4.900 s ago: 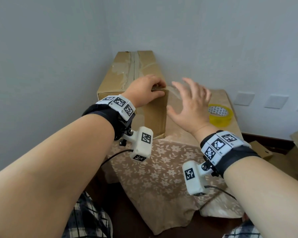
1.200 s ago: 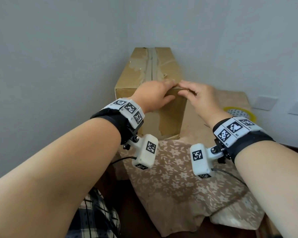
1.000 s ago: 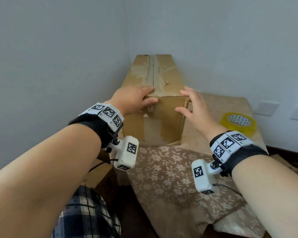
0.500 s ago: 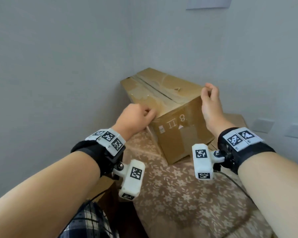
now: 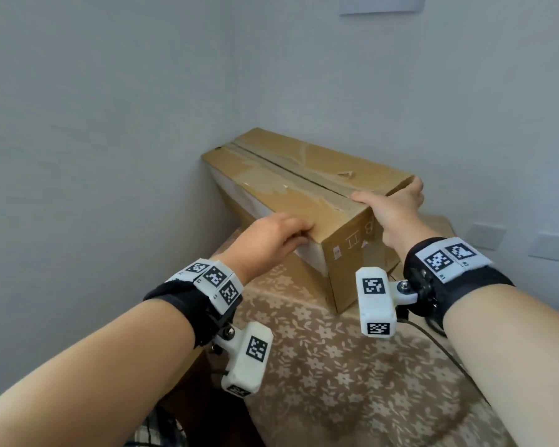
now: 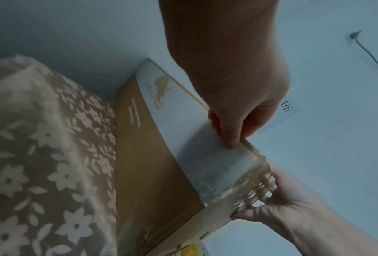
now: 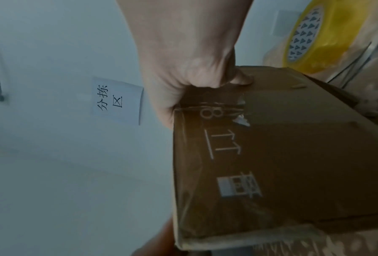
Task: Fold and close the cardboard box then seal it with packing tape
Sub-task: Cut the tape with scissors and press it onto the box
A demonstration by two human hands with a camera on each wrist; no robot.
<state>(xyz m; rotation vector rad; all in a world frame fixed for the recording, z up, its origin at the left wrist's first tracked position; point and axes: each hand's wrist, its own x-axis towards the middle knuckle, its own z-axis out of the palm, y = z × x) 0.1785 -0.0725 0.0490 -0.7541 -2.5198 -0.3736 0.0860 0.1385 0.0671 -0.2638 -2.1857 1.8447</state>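
Head view shows the cardboard box (image 5: 307, 201) as the biggest thing in play: it sits skewed on the floral tablecloth (image 5: 352, 366), its far end close to the wall corner, its near end toward the person. Its 2 top flaps lie down and meet along a dark centre seam — closed, by the look of it, but with no fresh strip visible across the seam, so sealing probably remains to be done.

Both hands hold the near end, likely to steady or turn the long box so the seam can be reached. The right hand (image 5: 397, 208) clasps the near right top corner, fingers curled over the edge and thumb laid on the top flap. The left hand (image 5: 271, 235) grips the near left top edge, fingers bent onto the top, thumb pressed against the pale side panel.

The yellow tape roll (image 7: 319, 34) — seen only from the right wrist — lies beyond the box, untouched.
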